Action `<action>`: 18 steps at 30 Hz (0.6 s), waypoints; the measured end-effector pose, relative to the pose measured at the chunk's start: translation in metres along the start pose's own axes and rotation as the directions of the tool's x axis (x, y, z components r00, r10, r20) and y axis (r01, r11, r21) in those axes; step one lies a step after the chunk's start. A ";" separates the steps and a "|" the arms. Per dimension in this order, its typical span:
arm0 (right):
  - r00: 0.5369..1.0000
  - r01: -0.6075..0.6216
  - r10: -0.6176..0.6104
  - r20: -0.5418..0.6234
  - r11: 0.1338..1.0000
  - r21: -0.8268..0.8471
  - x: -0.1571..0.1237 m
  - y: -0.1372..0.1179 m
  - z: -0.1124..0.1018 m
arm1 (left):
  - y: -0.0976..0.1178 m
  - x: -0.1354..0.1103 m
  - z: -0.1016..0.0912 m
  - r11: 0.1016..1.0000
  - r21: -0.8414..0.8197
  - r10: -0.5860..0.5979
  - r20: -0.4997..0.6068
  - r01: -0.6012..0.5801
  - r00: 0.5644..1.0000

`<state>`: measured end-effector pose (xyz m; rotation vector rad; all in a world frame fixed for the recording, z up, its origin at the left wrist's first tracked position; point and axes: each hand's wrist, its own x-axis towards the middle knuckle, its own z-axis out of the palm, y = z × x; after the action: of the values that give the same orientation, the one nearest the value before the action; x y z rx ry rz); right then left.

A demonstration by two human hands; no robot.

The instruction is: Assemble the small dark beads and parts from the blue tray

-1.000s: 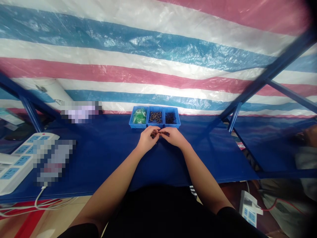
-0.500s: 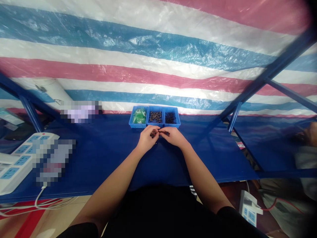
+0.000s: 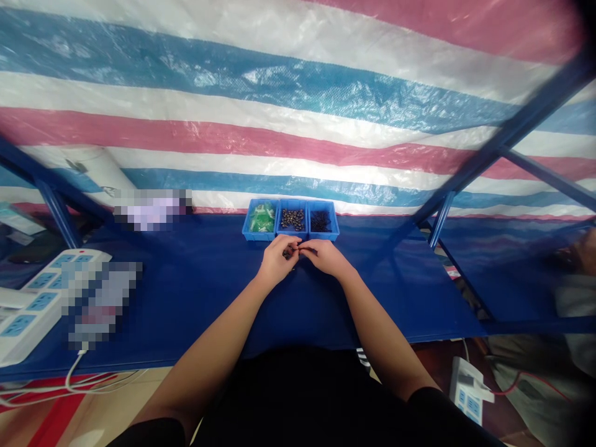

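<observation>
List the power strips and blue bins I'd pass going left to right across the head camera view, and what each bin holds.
Large white power strip, left bin with green packets, middle bin with metallic pieces, right bin with dark pieces, lower white power strip.

On the table (image 3: 410,279), before the sheet (image 3: 298,130), the left bin (image 3: 259,237), middle bin (image 3: 292,203) and right bin (image 3: 331,236) stood side by side, parts (image 3: 292,218) lying in the last two. Just in front of those, the left hand (image 3: 275,259) and right hand (image 3: 329,256) met, a piece (image 3: 287,253) in the left. A power strip (image 3: 40,302) lay at the table's left.
</observation>
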<state>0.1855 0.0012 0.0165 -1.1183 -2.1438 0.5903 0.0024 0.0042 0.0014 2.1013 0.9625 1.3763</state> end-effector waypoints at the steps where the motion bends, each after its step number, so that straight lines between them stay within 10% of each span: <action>1: 1.000 0.003 -0.003 -0.001 1.000 0.001 0.000 0.000 0.000 | 0.000 0.000 0.000 1.000 -0.002 0.002 0.008 -0.002 1.000; 18: 0.988 -0.055 0.077 -0.134 0.985 0.163 0.000 0.000 0.002 | 0.004 0.000 0.000 1.000 -0.009 0.016 -0.001 -0.016 1.000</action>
<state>0.1842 0.0014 0.0148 -1.1132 -1.9118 0.6799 0.0032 0.0021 0.0042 2.1063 0.9401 1.3865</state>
